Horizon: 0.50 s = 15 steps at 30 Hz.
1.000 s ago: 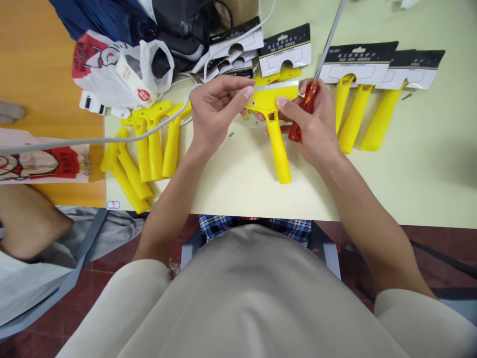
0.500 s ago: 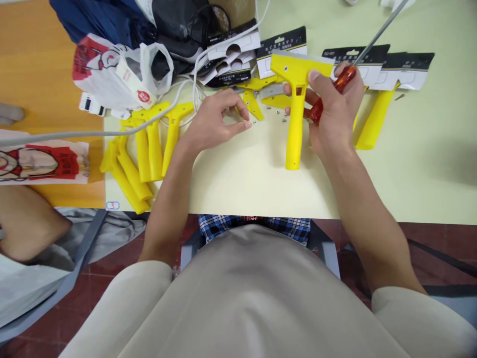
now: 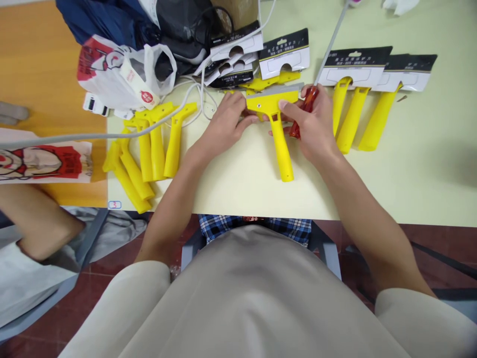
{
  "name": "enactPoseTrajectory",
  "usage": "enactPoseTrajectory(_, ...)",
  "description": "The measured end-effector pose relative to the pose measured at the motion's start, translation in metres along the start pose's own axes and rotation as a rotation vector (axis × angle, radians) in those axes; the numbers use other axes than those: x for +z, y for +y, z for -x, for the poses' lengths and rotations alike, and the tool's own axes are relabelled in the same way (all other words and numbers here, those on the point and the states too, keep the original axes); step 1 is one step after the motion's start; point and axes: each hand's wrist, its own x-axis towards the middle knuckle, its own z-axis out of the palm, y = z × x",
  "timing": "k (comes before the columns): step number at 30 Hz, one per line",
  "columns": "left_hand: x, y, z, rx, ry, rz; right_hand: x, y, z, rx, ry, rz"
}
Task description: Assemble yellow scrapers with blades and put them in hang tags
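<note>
My right hand (image 3: 315,119) is closed around a screwdriver's red handle (image 3: 308,104), its long shaft pointing up and away. The same hand holds a yellow scraper (image 3: 280,136) between thumb and fingers, its wide head and blade edge facing away from me. My left hand (image 3: 229,122) is at the left end of the scraper's head, thumb and fingers drawn together. Its fingertips are partly behind the head, so what they pinch, if anything, is hidden. Further yellow scraper parts (image 3: 286,78) lie just beyond.
Several yellow handles (image 3: 173,144) lie left on the table (image 3: 231,184). To the right, scrapers (image 3: 367,119) sit in black-and-white cards (image 3: 354,64). A grey cable (image 3: 112,135), a plastic bag (image 3: 108,74) and a black bag (image 3: 179,30) crowd the back left. Another person's arm (image 3: 40,219) is at left.
My right hand has brought the scraper and screwdriver left and turned the scraper slightly. My left hand has moved right to the scraper head, which now covers the small screws' spot.
</note>
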Motion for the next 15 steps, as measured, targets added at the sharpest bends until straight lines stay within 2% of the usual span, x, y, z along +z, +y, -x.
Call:
enactPoseTrajectory(4,-0.002,-0.004,-0.002,-0.023,0.136,0.045,-0.001,0.001,0.001,0.019,-0.040,-0.022)
enactPoseTrajectory(10,-0.014,0.014,-0.004,-0.064,0.371,0.167,0.000,0.001,0.004,0.040,-0.095,-0.050)
enactPoseTrajectory(15,-0.007,0.018,-0.005,0.020,0.410,0.116,0.005,0.002,0.008,0.070,-0.146,-0.031)
